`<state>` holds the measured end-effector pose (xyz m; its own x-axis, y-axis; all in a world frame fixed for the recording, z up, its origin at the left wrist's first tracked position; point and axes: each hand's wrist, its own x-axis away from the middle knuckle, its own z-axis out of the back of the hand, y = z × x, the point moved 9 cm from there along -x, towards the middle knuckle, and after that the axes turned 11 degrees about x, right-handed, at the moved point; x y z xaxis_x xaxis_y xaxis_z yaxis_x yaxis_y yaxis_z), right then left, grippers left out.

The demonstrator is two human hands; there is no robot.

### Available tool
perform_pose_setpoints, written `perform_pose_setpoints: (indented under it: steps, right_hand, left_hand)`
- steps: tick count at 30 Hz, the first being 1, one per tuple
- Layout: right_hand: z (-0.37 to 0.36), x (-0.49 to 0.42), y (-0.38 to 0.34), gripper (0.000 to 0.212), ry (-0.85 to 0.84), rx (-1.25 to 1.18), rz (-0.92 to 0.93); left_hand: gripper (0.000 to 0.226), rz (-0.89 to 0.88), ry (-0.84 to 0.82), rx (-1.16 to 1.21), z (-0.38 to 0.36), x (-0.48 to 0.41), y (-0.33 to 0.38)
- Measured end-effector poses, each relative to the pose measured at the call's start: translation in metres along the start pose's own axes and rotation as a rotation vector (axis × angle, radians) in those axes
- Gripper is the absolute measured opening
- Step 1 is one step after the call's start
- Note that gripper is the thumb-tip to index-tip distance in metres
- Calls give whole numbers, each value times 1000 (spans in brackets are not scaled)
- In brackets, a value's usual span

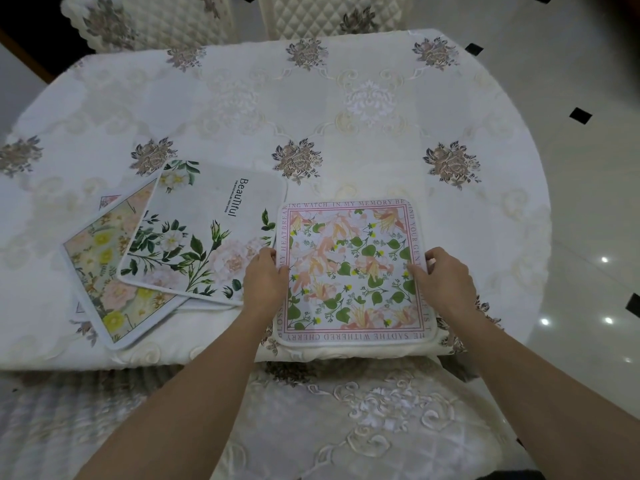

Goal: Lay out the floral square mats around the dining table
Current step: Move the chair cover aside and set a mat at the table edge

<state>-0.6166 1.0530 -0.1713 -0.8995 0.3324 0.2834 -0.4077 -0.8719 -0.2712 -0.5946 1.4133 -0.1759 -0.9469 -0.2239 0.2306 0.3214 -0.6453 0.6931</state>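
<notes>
A pink-bordered floral mat [349, 268] with lettering round its edge lies flat at the table's near edge. My left hand [265, 278] holds its left edge with the thumb on top. My right hand [440, 278] holds its right edge the same way. To the left, a white mat [201, 230] printed "Beautiful" with green leaves lies tilted on top of a yellow-flowered mat [100, 268]. A further mat's corner [108, 200] shows under that pile.
The table [311, 109] wears a white embroidered cloth with brown flower motifs. Two quilted chair backs [329, 15] stand at the far side. A cushioned chair seat [363, 410] sits below the near edge. Glossy tiled floor [588, 168] lies to the right.
</notes>
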Motion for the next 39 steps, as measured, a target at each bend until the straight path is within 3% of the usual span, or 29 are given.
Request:
perform_pose_setpoints:
  steps: [6, 9, 11, 14, 16, 20, 25, 34, 39]
  right_hand:
    - [5, 5, -2, 39, 61, 72, 19]
    - [12, 14, -32, 32, 207, 182, 205]
    - [2, 23, -61, 33, 243, 195, 367]
    - [-31, 34, -101, 48, 171, 213, 487]
    - [-56, 39, -116, 57, 101, 263, 547]
    - [-74, 37, -102, 66, 92, 343, 572]
    - [-62, 21, -70, 78, 121, 434, 475]
    - [-57, 15, -60, 79, 27, 475, 477]
    - [-19, 16, -81, 74, 11, 453, 520]
  left_hand:
    - [40, -107, 40, -229, 0, 8, 12]
    - [50, -287, 48, -432, -14, 13, 35]
    - [47, -374, -17, -402, -36, 20, 56]
    - [55, -449, -201, -434, -84, 29, 66]
    - [60, -454, -261, -505, -103, 33, 56]
    - [64, -485, -192, -532, -96, 31, 40]
    - [72, -411, -148, -533, -74, 15, 20]
    - [76, -323, -201, -569, -58, 8, 16]
    - [76, -330, -161, -588, -23, 19, 38]
